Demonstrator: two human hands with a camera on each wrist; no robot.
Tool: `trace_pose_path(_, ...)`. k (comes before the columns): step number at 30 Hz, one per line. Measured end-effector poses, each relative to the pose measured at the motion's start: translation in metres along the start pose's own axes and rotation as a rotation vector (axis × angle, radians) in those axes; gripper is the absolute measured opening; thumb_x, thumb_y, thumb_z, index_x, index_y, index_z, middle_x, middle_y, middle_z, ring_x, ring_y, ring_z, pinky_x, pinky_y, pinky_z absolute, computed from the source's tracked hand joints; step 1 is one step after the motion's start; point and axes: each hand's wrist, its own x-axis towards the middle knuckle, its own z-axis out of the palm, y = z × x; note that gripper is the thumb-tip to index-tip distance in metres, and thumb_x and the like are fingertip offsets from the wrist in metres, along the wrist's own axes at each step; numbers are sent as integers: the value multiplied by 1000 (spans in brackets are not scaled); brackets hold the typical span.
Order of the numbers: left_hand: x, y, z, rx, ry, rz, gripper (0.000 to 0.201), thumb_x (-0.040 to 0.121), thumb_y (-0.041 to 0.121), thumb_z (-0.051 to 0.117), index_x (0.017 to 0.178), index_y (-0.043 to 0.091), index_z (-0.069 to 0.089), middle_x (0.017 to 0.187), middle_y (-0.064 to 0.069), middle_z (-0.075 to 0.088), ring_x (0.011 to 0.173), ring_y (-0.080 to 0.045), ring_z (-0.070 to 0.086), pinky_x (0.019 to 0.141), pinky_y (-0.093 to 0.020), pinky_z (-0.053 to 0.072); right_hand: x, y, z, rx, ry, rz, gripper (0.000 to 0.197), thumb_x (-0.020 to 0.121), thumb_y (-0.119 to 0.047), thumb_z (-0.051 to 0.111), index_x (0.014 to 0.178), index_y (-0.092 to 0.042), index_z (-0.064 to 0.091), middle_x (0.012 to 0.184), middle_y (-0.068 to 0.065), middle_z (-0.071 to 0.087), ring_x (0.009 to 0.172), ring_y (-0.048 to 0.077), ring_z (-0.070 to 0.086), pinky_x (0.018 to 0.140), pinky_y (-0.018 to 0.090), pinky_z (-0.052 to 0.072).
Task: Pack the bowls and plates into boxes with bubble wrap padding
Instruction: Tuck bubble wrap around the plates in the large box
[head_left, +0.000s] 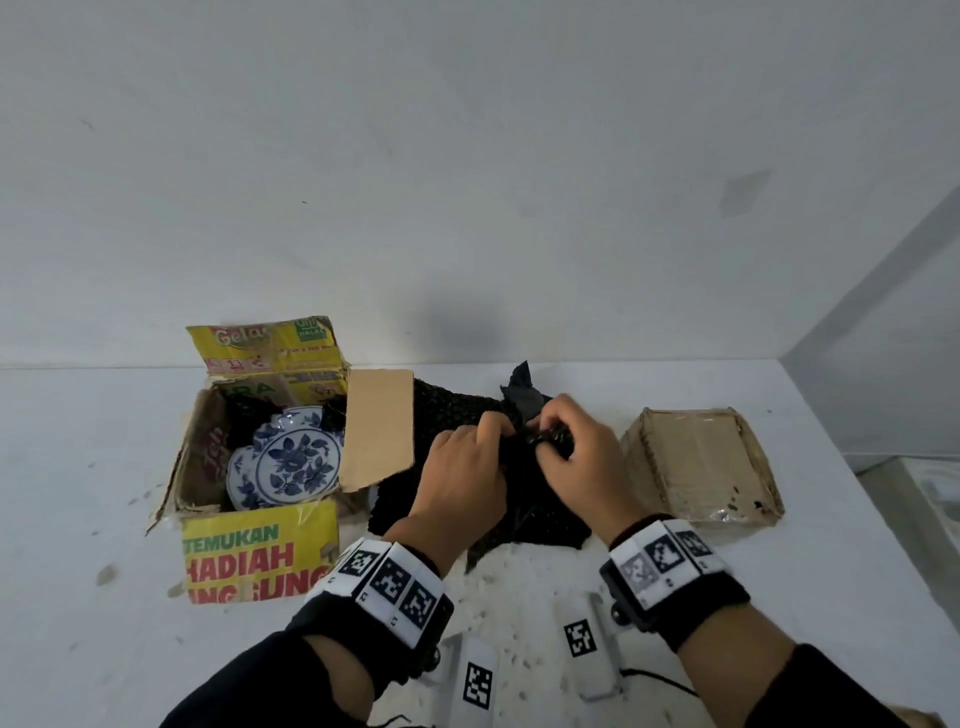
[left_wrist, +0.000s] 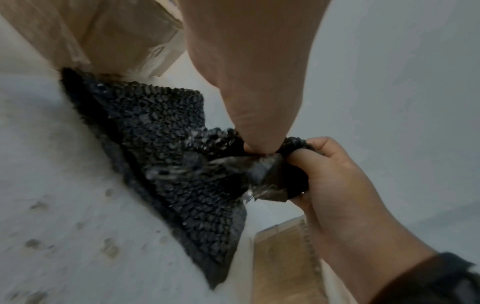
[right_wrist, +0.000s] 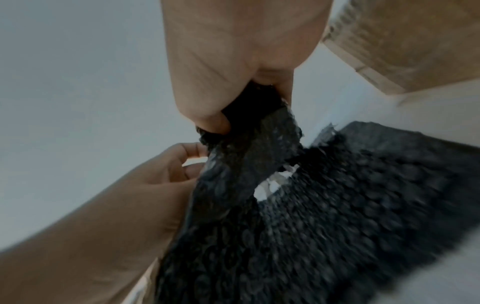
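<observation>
Left hand (head_left: 460, 480): curled onto the black bubble wrap (head_left: 457, 415), pinching a bunched edge just beside the right hand; thumb (left_wrist: 259, 131) pressed down into the gathered fold.
Right hand (head_left: 582, 457): clamped on the same bunched edge, fingers (left_wrist: 306, 162) curled round a crumpled dark corner; knuckles almost touching the left hand's.
Bubble wrap: lay spread under and beyond both hands, lifted where pinched, the rest flat on the surface; showed a small tear (right_wrist: 275, 183) close to the grip in the right wrist view.
Open box (head_left: 260, 551): stood left of the left hand, yellow-printed cardboard, flaps up, one plain flap (head_left: 376, 426) touching the wrap's left edge.
Plate (head_left: 291, 460): rested tilted inside the open box, white with blue flowers, well left of both hands; dark padding behind it.
Second box (head_left: 701, 462): sat right of the right hand, plain brown cardboard, near the wrap but apart from it.
Wrist bands (head_left: 395, 582): black, with white coded tags, one on each wrist.
Surface (head_left: 779, 597): white, speckled with dark marks near the wrists; white tagged strips (head_left: 478, 686) lay below the hands.
Room: plain pale wall (head_left: 467, 182) beyond the hands; a corner to the far right.
</observation>
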Motion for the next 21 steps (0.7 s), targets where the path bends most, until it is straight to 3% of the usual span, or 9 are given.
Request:
trace_pose_path(2,5,5,-15,-132,53,16,28,80,1,50,105,11,45,82,-3,59,64,-21,52,58,-33,42,9,-16,-12,21,71,-25,23,73,-8,49,80,-29,44,78,-9,62,69,20,61,60,43,52)
trace_pose_path(3,8,7,-22,-184,83,8,27,80,0,50,104,12,45,85,-2,59,64,-21,52,55,-32,42,13,-25,-17,28,106,-44,26,73,-5,48,80,-30,44,77,-13,60,69,18,61,60,42,52)
trace_pose_path(6,17,12,-51,-392,130,-77,22,85,2,52,92,22,46,86,5,57,71,-16,53,58,-17,40,25,-50,-27,69,163,-89,30,70,0,44,80,-28,46,77,-11,60,69,25,61,63,44,52)
trace_pose_path(8,19,13,-74,-665,45,-181,17,90,13,57,87,28,49,84,10,58,69,-11,54,57,-12,39,30,-65,-29,136,185,-92,30,68,4,42,78,-24,48,79,1,62,74,30,61,67,47,52)
trace_pose_path(10,16,8,-98,-818,-125,-199,21,83,26,69,96,30,52,93,7,60,73,-11,59,66,-19,48,35,-80,-25,192,222,-81,30,67,8,41,76,-18,51,80,8,63,80,29,61,72,46,52)
trace_pose_path(12,11,-4,-116,-677,-206,-117,42,75,21,76,104,33,49,103,5,58,76,-14,61,72,-29,54,40,-94,-16,220,263,-69,28,68,10,41,76,-13,52,80,9,62,82,27,61,75,43,52)
trace_pose_path(15,5,-31,-136,-470,-79,-50,44,77,4,65,102,39,51,110,1,58,77,-18,61,76,-38,54,48,-117,6,240,259,-41,26,68,6,41,78,-14,54,84,8,61,85,21,59,78,37,51)
trace_pose_path(18,-5,-64,-155,-418,59,-122,37,80,1,59,92,36,62,105,0,62,90,-19,62,80,-33,52,50,-137,36,184,93,-91,20,69,-6,48,85,-15,57,96,3,55,92,11,54,83,22,44)
trace_pose_path(21,-17,-99,-170,-425,101,-267,30,80,0,60,91,27,69,94,3,65,88,-15,63,72,-25,49,48,-148,74,-138,-50,-314,31,71,-32,64,95,-15,59,105,2,50,97,19,49,79,31,42)
